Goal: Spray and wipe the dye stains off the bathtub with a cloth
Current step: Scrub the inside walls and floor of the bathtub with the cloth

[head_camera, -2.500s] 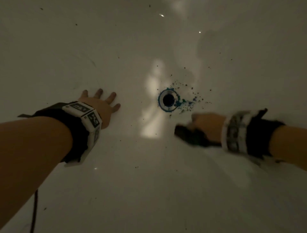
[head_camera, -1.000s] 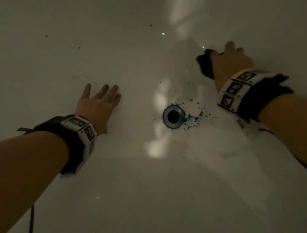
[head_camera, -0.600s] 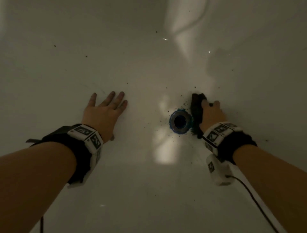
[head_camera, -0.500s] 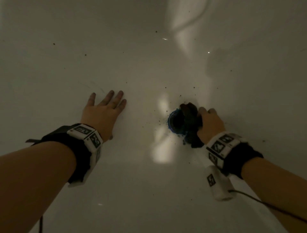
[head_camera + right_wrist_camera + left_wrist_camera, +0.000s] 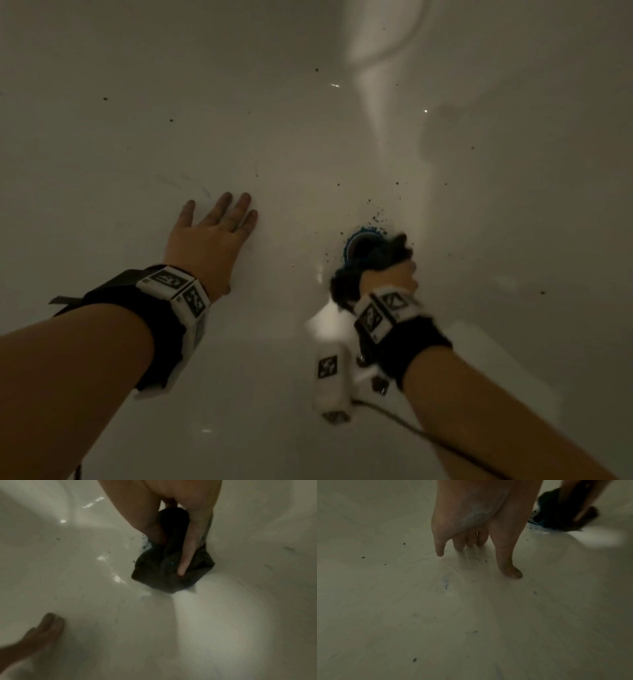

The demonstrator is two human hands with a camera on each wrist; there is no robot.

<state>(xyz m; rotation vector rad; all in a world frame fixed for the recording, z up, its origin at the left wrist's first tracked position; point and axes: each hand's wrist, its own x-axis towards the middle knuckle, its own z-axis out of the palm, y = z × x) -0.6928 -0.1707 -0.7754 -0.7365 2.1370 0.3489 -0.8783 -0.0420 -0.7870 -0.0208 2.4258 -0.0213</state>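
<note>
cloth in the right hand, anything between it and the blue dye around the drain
Nothing visible. The right hand already presses the dark cloth onto the drain; blue dye specks lie bare just beyond it.

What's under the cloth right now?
The right hand grips the dark cloth over the near side of the drain. Its far rim and blue dye specks show; whatever dye lies beneath the cloth is hidden.

Much of the drain (image 5: 359, 245) is covered by the dark cloth (image 5: 373, 260). Beside the drain, the right hand (image 5: 390, 277) is blurred, its fingers mostly hidden. Both forearms are cut off.
</note>
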